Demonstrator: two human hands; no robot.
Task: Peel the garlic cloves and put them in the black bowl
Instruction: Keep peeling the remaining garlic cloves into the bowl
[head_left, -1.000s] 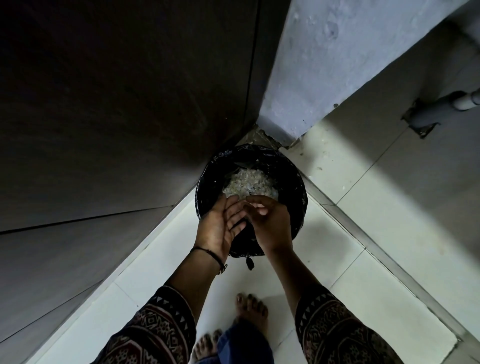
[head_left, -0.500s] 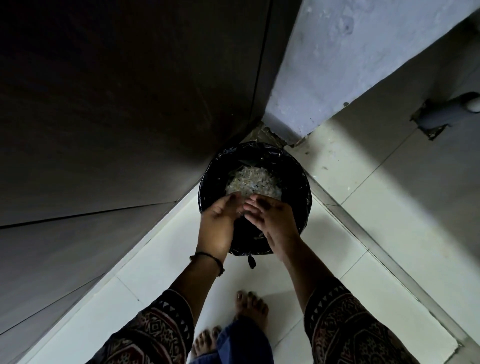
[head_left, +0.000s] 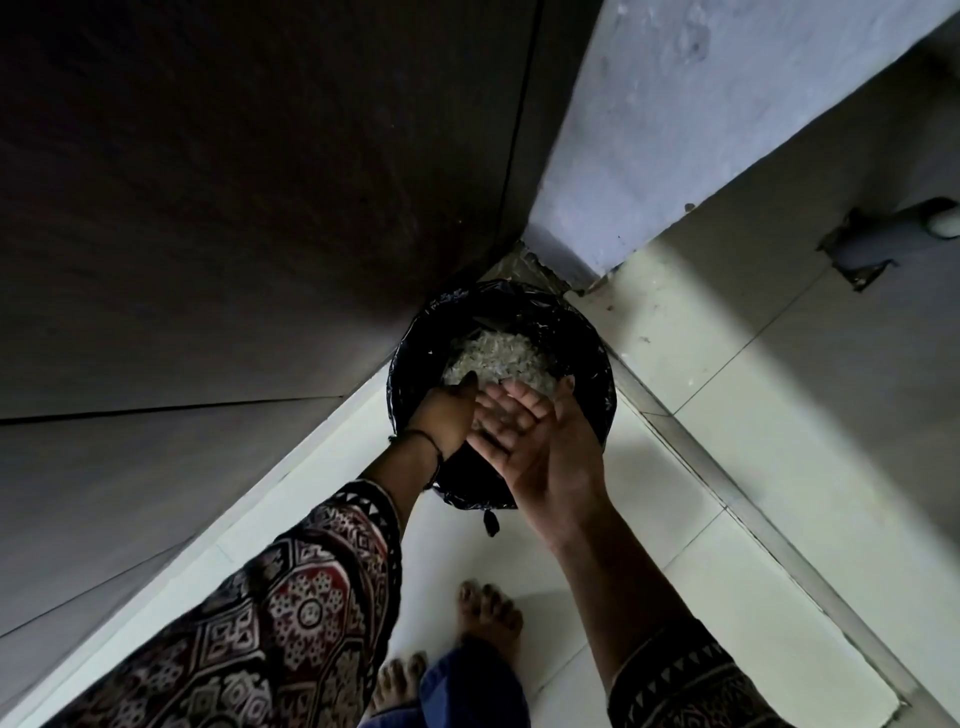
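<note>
Dim corner bin (head_left: 576, 332), hands (head_left: 524, 436) hiding its near rim.

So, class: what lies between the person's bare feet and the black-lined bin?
In the head view, bare pale floor tile lies between the feet and the bin; a small dark tag hangs at the bin's near edge.

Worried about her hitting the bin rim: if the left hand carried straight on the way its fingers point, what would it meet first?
Probably the pale heap of peels inside the black-lined bin, not the rim; the left hand is already over the opening, though depth is unclear.
</note>
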